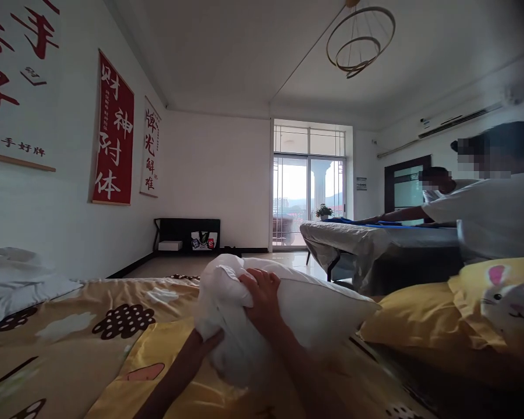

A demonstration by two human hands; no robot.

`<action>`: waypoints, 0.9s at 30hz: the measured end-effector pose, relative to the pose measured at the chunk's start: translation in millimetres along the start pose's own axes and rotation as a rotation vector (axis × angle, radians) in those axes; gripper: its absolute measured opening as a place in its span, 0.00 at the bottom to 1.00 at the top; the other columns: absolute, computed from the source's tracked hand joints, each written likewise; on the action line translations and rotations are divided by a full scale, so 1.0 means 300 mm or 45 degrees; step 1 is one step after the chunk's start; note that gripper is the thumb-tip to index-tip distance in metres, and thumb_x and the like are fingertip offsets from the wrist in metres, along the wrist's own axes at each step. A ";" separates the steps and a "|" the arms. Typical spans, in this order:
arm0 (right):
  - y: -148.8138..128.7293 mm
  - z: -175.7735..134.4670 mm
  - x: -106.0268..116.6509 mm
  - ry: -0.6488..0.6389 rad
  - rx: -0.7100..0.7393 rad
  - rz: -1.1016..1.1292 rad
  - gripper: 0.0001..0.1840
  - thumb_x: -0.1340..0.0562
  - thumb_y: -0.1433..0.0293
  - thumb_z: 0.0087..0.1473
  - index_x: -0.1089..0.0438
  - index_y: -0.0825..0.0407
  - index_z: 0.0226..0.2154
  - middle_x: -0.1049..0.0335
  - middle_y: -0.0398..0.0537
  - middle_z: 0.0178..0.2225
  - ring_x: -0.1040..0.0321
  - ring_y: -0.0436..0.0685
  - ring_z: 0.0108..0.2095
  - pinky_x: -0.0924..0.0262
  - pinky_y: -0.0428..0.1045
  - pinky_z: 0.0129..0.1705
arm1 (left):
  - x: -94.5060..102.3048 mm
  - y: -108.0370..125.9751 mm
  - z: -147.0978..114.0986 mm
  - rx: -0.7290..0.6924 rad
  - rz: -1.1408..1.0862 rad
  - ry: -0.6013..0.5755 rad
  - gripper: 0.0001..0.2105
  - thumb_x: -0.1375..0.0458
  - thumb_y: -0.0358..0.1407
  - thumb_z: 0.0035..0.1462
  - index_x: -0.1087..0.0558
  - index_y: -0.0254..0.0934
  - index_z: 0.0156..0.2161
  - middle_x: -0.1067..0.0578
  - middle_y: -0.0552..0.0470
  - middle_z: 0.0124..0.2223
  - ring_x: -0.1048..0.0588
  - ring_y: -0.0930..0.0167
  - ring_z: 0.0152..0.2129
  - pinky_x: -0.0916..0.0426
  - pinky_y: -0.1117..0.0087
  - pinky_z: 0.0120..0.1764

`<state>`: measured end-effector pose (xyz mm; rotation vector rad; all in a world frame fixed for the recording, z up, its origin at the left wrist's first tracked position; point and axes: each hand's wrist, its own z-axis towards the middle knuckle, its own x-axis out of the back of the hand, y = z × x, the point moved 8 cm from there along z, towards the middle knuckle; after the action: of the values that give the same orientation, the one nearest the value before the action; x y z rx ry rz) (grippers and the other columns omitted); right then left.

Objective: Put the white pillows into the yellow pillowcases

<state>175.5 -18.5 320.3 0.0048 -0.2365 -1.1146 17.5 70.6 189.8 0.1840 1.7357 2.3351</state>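
Note:
A plump white pillow (318, 297) is held up in front of me above the bed, its left end bunched and creased. My right hand (262, 294) grips the folded fabric near the top, with the fingers curled into it. Lower down on the left edge, my left hand (207, 343) clasps the same pillow, its fingers partly hidden behind the cloth. Beneath it lies a yellow pillowcase (146, 349) with a pink printed shape, spread on the patterned bedsheet (78, 314).
At the right sits a yellow pillow (414, 314) with a rabbit face. Crumpled white bedding (21, 285) lies at the far left. Beyond the bed, two people stand around a covered table (358, 238) with blue cloth on it. A low black shelf (187, 230) stands against the back wall.

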 end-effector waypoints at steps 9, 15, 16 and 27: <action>-0.151 -0.282 -0.220 -0.500 -0.032 -0.072 0.57 0.30 0.49 0.35 0.50 0.53 0.62 0.51 0.67 0.64 0.60 0.75 0.65 0.70 0.69 0.62 | 0.033 0.043 0.028 -0.049 -0.132 0.351 0.15 0.41 0.46 0.36 0.38 0.37 0.16 0.41 0.58 0.11 0.42 0.77 0.10 0.48 0.75 0.14; -0.128 -0.306 -0.270 -0.387 -0.162 -0.153 0.51 0.32 0.65 0.39 0.51 0.60 0.62 0.45 0.72 0.59 0.54 0.76 0.62 0.63 0.70 0.60 | -0.102 0.061 -0.032 0.025 0.114 0.083 0.22 0.40 0.53 0.40 0.37 0.37 0.15 0.40 0.55 0.10 0.41 0.75 0.07 0.49 0.73 0.14; -0.118 -0.305 -0.267 -0.353 -0.175 -0.159 0.47 0.33 0.67 0.40 0.48 0.61 0.61 0.42 0.71 0.57 0.50 0.75 0.60 0.60 0.69 0.58 | -0.114 0.072 -0.035 0.012 0.137 0.051 0.23 0.41 0.55 0.41 0.38 0.37 0.14 0.41 0.55 0.10 0.41 0.75 0.08 0.49 0.73 0.15; 0.124 -0.071 -0.160 -0.019 -0.169 -0.221 0.10 0.43 0.73 0.48 0.34 0.53 0.36 0.39 0.48 0.29 0.44 0.60 0.35 0.50 0.54 0.39 | -0.172 -0.118 -0.157 -0.201 0.847 -0.630 0.15 0.51 0.40 0.58 0.26 0.37 0.43 0.23 0.44 0.48 0.27 0.65 0.45 0.34 0.65 0.49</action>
<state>192.6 38.3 295.2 -0.1030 -0.1770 -1.3021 60.0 23.5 143.9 1.3591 1.3613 2.5019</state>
